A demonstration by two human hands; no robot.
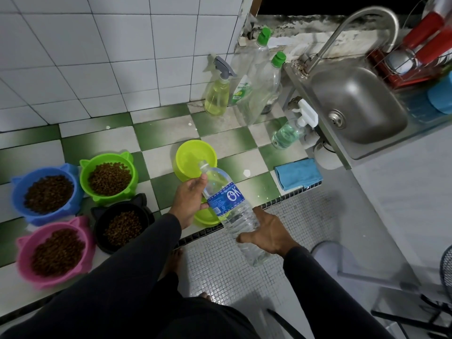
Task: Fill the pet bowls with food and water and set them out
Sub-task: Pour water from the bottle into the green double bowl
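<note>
Gripping the tilted water bottle (230, 211) with left hand (189, 200) and right hand (265, 234), mouth over the lime bowl (193, 155).

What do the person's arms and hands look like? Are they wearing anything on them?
Both arms are covered in long, dark, plain sleeves that reach down to the wrists. The left hand and the right hand are bare: no gloves can be seen. No rings, watch or bracelets show in this view, and the sleeves carry no visible markings or logos.
</note>
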